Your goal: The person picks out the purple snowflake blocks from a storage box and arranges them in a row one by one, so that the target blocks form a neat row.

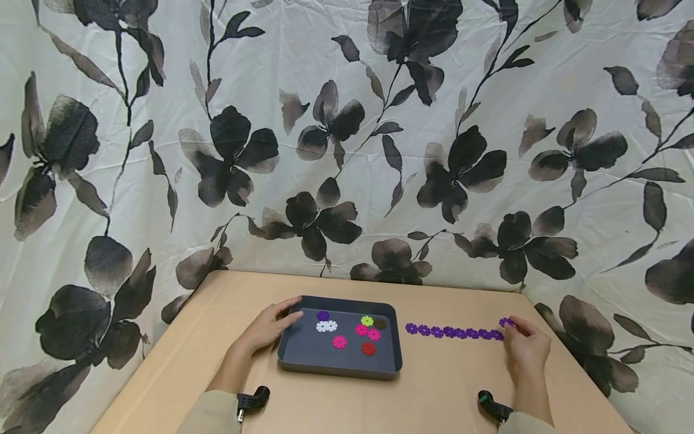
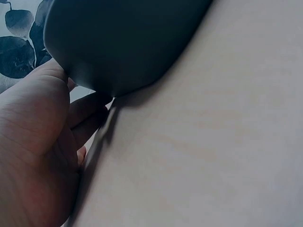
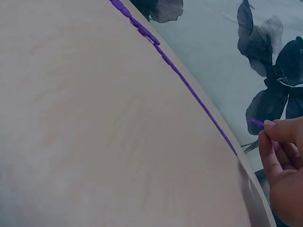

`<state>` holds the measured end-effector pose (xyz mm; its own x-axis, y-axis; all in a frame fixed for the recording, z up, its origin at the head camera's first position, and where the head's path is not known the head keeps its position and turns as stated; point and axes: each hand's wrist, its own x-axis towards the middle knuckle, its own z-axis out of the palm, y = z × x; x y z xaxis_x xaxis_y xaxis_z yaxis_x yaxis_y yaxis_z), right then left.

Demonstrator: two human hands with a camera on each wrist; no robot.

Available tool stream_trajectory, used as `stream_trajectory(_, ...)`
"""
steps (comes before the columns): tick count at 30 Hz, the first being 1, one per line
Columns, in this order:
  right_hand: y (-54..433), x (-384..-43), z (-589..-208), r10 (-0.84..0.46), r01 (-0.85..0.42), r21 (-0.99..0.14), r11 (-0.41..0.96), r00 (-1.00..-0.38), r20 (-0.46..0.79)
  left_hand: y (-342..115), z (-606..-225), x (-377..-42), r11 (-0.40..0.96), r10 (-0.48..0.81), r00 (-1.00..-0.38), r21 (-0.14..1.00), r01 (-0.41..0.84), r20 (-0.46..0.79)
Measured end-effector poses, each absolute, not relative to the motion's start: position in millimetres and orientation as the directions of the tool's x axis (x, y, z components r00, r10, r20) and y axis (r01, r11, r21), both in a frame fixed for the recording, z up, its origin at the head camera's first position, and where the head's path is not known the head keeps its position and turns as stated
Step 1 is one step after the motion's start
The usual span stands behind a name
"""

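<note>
My left hand grips the left rim of a dark grey tray. In the left wrist view its thumb lies against the tray wall while the other fingers reach toward the underside. Between thumb and fingertips, my right hand pinches a purple flower-shaped disc, seen edge-on in the right wrist view. That disc is at the right end of a row of purple flower discs, joined into a straight chain on the table; in the right wrist view it is held apart from the chain.
Inside the tray lie a purple disc, white discs, several pink discs, a red disc, a yellow-green disc and a brown disc. A flower-print curtain hangs behind the wooden table.
</note>
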<state>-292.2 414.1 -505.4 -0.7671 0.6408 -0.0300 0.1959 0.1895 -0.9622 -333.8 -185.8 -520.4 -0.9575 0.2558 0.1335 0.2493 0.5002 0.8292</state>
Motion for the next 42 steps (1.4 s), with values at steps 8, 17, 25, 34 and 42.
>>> stream_trajectory(8,415,-294,-515,0.654,0.211,-0.931,0.297,-0.755,0.038,-186,-521,-334,0.495,0.255,-0.958,0.833,0.246,0.131)
stream_trajectory(17,418,-295,-519,0.664,0.209,-0.914,0.347,-0.743,0.082,-186,-522,-335,0.498,0.259,-0.957,0.831,0.247,0.13)
stream_trajectory(25,419,-295,-520,0.664,0.218,-0.896,0.388,-0.74,0.108,-186,-522,-335,0.502,0.257,-0.958,0.829,0.246,0.129)
stream_trajectory(34,419,-297,-520,0.664,0.225,-0.894,0.388,-0.741,0.101,-187,-521,-336,0.495,0.261,-0.956,0.833,0.249,0.131)
stream_trajectory(42,421,-297,-523,0.672,0.23,-0.897,0.378,-0.734,0.095,-187,-522,-337,0.494,0.266,-0.954,0.83,0.258,0.138)
